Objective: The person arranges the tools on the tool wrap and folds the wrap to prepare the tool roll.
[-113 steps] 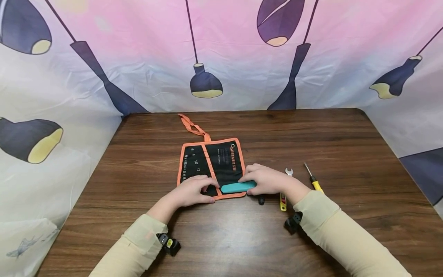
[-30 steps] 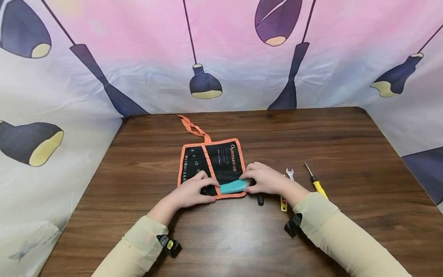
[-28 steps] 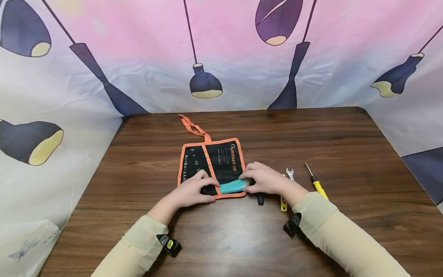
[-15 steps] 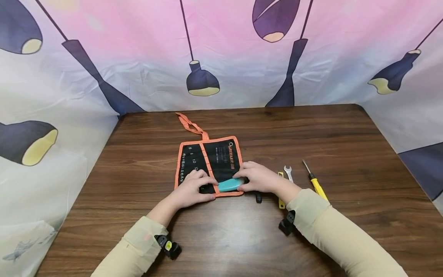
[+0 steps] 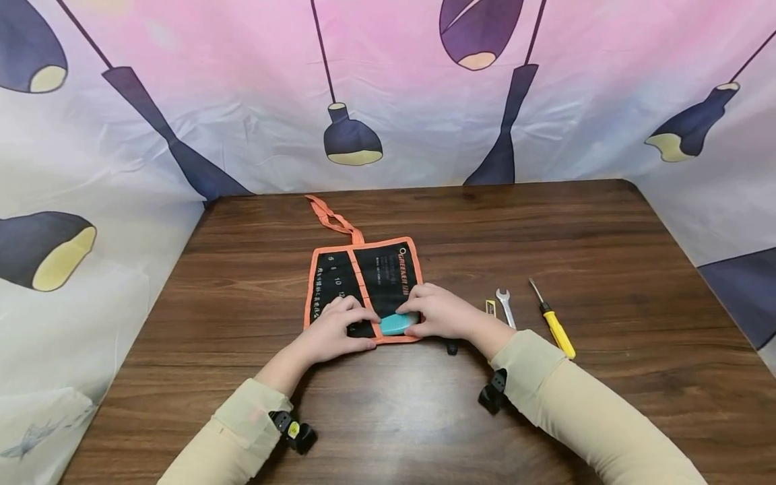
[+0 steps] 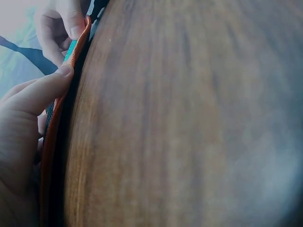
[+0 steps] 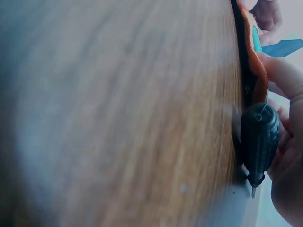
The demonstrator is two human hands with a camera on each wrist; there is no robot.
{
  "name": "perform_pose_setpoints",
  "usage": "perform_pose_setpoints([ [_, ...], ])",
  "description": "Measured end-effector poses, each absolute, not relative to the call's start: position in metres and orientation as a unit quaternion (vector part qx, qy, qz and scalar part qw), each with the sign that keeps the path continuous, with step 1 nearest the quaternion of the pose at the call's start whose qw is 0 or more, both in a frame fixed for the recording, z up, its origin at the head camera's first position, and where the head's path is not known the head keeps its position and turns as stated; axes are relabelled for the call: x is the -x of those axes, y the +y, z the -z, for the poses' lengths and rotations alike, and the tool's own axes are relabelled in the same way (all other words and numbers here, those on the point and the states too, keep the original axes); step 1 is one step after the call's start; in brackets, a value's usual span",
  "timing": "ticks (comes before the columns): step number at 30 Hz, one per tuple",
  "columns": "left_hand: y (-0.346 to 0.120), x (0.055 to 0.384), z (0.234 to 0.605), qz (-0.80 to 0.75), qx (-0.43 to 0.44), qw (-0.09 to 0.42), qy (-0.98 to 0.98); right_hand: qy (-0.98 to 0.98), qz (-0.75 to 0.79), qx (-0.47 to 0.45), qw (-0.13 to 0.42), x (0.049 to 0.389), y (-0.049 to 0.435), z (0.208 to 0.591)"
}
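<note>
A person in pale, rolled-up sleeves (image 5: 597,407) leans both arms in from the bottom of the frame, and the hands meet at a flat black pouch (image 5: 384,279) on the brown desk (image 5: 254,276). The teal tool (image 5: 397,325) lies across the pouch's lower right part, near the middle of the frame, right between the two hands. The right hand (image 5: 444,314) pinches the tool's right end between thumb and fingers. The left hand (image 5: 337,330) grips the pouch by its lower edge, thumb in front, index fingertip at the orange band (image 5: 362,283), just beside the tool's left end. That end reaches the band; whether it runs underneath, I can't tell.

An orange strap (image 5: 332,219) trails from the pouch toward the upper left. Right of centre, the right forearm partly covers a yellow piece (image 5: 490,308) and a wrench (image 5: 505,306); a yellow-handled screwdriver (image 5: 556,329) lies farther right. A black-handled tool (image 7: 260,137) sits just beside the right hand, at the right of the right wrist view.
</note>
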State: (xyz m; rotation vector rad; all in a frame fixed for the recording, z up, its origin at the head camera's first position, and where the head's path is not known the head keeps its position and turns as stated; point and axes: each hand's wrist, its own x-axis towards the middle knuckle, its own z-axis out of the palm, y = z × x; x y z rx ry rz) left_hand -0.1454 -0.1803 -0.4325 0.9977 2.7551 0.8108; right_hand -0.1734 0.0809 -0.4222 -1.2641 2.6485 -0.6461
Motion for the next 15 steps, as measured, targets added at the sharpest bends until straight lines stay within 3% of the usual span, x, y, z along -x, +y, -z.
perform_pose_setpoints([
  [15, -0.181, 0.142, 0.430, -0.245, -0.310, 0.040, 0.918, 0.893, 0.220, 0.382, 0.095, 0.175, 0.092, 0.418],
])
